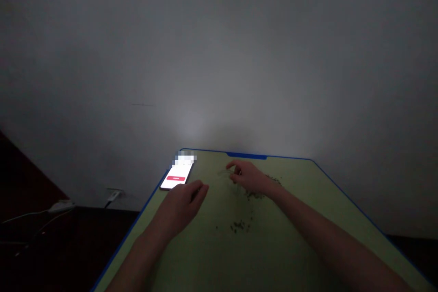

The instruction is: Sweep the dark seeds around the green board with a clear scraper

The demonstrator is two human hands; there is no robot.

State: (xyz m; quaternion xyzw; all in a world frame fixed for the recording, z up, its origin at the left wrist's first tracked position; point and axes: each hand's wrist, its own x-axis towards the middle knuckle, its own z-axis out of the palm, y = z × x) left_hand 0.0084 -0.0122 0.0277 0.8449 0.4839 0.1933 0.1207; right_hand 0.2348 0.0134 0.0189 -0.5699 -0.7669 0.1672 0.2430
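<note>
I see one phone (178, 172), red label (176, 178) unreadable; two piles of dark bits (238, 226) on the desk (205, 255). Right hand (249, 177): grip narrowly parted; left hand (183, 203): I can't tell.

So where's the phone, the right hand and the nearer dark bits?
Phone (178, 172): head view, middle of its lit screen.
Right hand (252, 178): head view, back of the hand.
Nearer dark bits (238, 226): head view, bunch's middle.

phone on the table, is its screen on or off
On: the phone glows bright white, with a red bar across the lower part of its screen.
</note>
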